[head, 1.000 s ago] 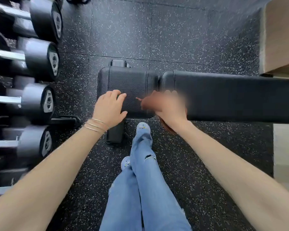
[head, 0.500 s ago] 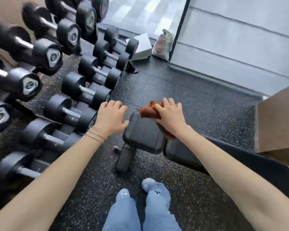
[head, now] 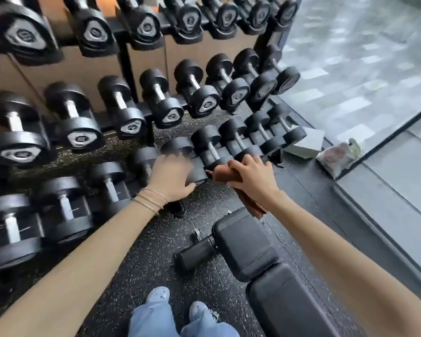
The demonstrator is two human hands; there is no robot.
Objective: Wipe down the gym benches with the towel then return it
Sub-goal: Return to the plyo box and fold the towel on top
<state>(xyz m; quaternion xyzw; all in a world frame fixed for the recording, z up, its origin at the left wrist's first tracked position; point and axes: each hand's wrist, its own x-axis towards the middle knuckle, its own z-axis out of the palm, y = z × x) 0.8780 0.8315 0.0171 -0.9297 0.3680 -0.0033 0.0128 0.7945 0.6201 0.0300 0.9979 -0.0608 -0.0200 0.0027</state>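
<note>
Speckled rubber floor (head: 156,251) carries the padded bench (head: 248,249) at lower centre, and above it the right hand (head: 250,177) clamps the soft, light brown towel (head: 219,171) bunched, best held mid-wad, left hand (head: 171,177) blurred, seemingly spread, before the dumbbell rack (head: 122,76).

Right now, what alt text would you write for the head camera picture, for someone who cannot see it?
Seen from above, a person's right hand grips a brown towel above a black gym bench, while the blurred left hand reaches toward a dumbbell rack. Blue jeans and pale shoes show on speckled black floor.
</note>
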